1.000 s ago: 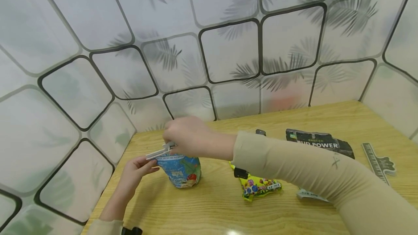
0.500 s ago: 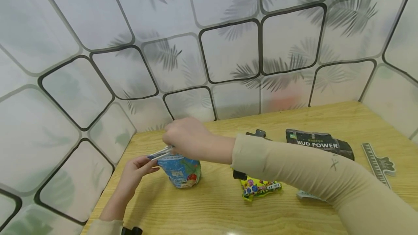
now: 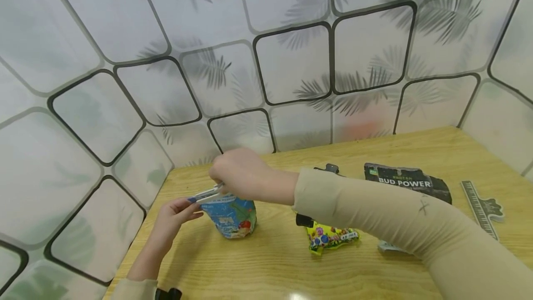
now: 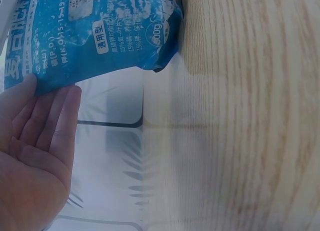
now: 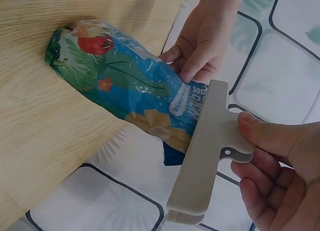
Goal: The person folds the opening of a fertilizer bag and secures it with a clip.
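Note:
A blue fertilizer bag (image 3: 231, 216) with vegetable pictures stands on the table at the left in the head view. My left hand (image 3: 172, 216) pinches its top corner between thumb and fingers; the left wrist view shows this hand (image 4: 37, 156) under the bag's edge. Over the bag's top, my right hand (image 3: 239, 175) holds a white bag clip (image 5: 202, 156). In the right wrist view, thumb and fingers of that hand (image 5: 275, 166) squeeze the clip's handles, and its long bars lie across the bag's mouth. How far the bars are apart is hard to tell.
Right of the blue bag lies a yellow flowered packet (image 3: 331, 237), partly behind my right sleeve. A black clip (image 3: 331, 168) sits behind the forearm. Farther right are a black "BUD POWER" bag (image 3: 405, 183) and a loose ruler-patterned clip (image 3: 483, 207). A patterned wall covering stands behind the table.
The white clip has tilted at the bag's top, and a blue corner now shows at its left end. My right forearm has shifted slightly, uncovering more of the black clip. The left hand stays put.

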Motion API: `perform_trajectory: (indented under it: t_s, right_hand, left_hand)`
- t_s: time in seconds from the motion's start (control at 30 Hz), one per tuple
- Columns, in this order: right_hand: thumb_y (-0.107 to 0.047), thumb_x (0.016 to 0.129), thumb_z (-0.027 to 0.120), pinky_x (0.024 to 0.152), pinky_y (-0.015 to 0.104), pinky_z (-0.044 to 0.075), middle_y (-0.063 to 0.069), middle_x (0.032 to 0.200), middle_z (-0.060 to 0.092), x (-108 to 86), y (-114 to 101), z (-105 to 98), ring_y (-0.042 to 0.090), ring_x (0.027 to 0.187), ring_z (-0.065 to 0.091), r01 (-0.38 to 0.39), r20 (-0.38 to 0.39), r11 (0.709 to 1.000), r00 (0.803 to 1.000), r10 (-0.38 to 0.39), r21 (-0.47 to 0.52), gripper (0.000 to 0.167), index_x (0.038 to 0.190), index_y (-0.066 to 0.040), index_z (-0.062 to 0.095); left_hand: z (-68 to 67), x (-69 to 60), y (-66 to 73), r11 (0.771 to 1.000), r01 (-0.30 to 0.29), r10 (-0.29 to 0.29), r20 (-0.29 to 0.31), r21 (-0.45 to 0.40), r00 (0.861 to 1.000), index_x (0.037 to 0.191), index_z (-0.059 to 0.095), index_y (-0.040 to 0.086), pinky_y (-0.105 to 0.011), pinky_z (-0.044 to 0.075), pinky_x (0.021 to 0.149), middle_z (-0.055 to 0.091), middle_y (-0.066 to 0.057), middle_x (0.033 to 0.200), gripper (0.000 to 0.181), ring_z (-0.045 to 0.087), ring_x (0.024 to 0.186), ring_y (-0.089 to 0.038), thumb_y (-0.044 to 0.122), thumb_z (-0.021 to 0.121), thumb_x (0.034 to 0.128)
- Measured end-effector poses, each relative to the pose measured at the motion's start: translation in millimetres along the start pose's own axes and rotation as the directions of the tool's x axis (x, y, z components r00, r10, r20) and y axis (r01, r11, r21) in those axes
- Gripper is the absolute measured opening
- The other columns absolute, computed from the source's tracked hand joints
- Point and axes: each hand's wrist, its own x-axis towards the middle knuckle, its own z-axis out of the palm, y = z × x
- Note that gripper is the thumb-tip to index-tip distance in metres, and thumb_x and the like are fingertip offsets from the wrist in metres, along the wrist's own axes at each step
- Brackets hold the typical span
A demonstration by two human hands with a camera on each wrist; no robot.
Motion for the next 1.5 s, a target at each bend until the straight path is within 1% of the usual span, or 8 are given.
perform_trajectory:
  t_s: [0.2,0.37,0.53,0.67,0.93,1.17,1.37,1.5]
  right_hand:
    - [-0.038,0.091,0.085,0.065,0.020,0.053,-0.011,0.086,0.073,3.8,1,3,0.005,0.075,0.065,-0.028,0.017,0.999,0.999,0.027,0.037,0.023,0.079,-0.024,0.072]
    - [-0.039,0.092,0.085,0.064,0.020,0.052,-0.013,0.085,0.074,10.5,1,6,0.005,0.073,0.064,-0.053,0.036,0.998,0.998,0.052,0.030,0.023,0.080,-0.024,0.073]
    - [-0.041,0.091,0.085,0.062,0.021,0.049,-0.013,0.084,0.073,16.0,0,11,0.005,0.072,0.062,-0.061,0.055,0.998,0.997,0.060,0.023,0.024,0.081,-0.023,0.073]
    - [-0.041,0.093,0.084,0.062,0.021,0.047,-0.012,0.085,0.073,17.9,1,12,0.006,0.073,0.062,-0.068,0.070,0.997,0.995,0.065,0.035,0.025,0.081,-0.023,0.072]
    - [-0.039,0.095,0.082,0.062,0.020,0.046,-0.012,0.083,0.071,22.8,3,17,0.005,0.070,0.059,-0.062,0.058,0.995,0.997,0.058,0.072,0.027,0.078,-0.022,0.070]
    - [-0.040,0.094,0.083,0.059,0.019,0.038,-0.011,0.079,0.068,24.4,4,20,0.006,0.067,0.052,-0.059,0.043,0.993,0.998,0.054,0.106,0.033,0.074,-0.022,0.064]
    - [-0.040,0.094,0.083,0.060,0.020,0.041,-0.011,0.083,0.070,28.9,2,21,0.006,0.069,0.055,-0.070,0.069,0.990,0.996,0.062,0.120,0.030,0.077,-0.022,0.066]
    - [-0.040,0.095,0.082,0.060,0.020,0.042,-0.011,0.081,0.070,33.2,-1,22,0.006,0.069,0.055,-0.072,0.080,0.991,0.995,0.063,0.114,0.032,0.075,-0.022,0.064]
  left_hand:
    - [-0.4,1.4,1.6,1.000,-0.013,0.013,0.011,0.005,1.000,0.116,0.075,-0.007,-0.032,0.067,0.093,0.077,0.020,0.098,0.022,0.075,0.095,0.001,0.009,0.062,0.1084]
    - [-0.9,2.5,1.8,0.999,-0.033,0.033,0.016,0.006,0.999,0.114,0.076,-0.005,-0.030,0.067,0.091,0.077,0.020,0.097,0.020,0.075,0.094,0.001,0.008,0.061,0.1084]
    - [-1.1,1.3,2.2,1.000,-0.006,0.006,0.007,-0.004,1.000,0.116,0.077,0.000,-0.034,0.067,0.093,0.077,0.021,0.098,0.019,0.075,0.096,0.001,0.008,0.061,0.1084]
    - [-0.2,0.3,2.7,1.000,0.013,-0.013,-0.004,-0.011,1.000,0.119,0.076,0.000,-0.035,0.067,0.094,0.076,0.022,0.099,0.020,0.075,0.096,0.001,0.008,0.061,0.1085]
    - [0.6,-0.7,1.7,1.000,-0.007,0.007,0.008,-0.004,1.000,0.131,0.069,-0.008,-0.033,0.067,0.092,0.075,0.025,0.102,0.029,0.074,0.097,0.002,0.008,0.059,0.1093]
    - [1.7,-0.9,0.1,1.000,-0.010,0.011,0.013,-0.018,1.000,0.130,0.071,-0.003,-0.031,0.067,0.091,0.076,0.024,0.103,0.026,0.074,0.098,0.001,0.006,0.061,0.1082]
    - [2.0,-2.7,0.1,1.000,0.025,-0.025,-0.005,-0.013,1.000,0.133,0.066,-0.012,-0.031,0.067,0.091,0.075,0.024,0.100,0.031,0.073,0.096,0.003,0.007,0.061,0.1081]
    - [1.9,-2.7,0.9,1.000,0.025,-0.025,-0.007,-0.012,1.000,0.132,0.067,-0.012,-0.031,0.067,0.091,0.074,0.025,0.101,0.030,0.073,0.096,0.003,0.006,0.061,0.1080]
